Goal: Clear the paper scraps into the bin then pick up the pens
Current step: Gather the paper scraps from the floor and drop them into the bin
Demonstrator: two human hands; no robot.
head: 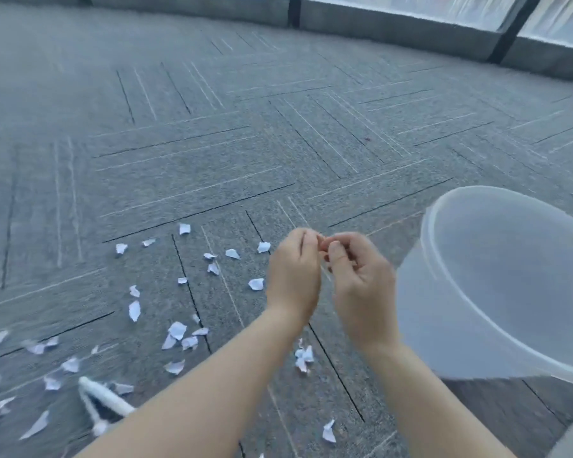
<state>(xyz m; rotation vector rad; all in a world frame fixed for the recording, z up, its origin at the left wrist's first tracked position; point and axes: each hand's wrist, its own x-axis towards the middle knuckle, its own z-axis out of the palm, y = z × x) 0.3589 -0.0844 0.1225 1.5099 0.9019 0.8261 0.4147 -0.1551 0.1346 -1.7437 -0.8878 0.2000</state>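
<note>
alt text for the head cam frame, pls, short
Two bare hands, left hand and right hand, meet fingertip to fingertip above grey carpet, beside a translucent plastic bin on the right. White paper scraps litter the floor at left, with white pens near the bottom edge.

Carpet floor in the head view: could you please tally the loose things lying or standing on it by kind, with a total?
Translucent round plastic bin: 1
White pens: 2, crossed, partly hidden
Torn white paper scraps: about 30; blur at the left edge prevents an exact count
Total: about 33
</note>
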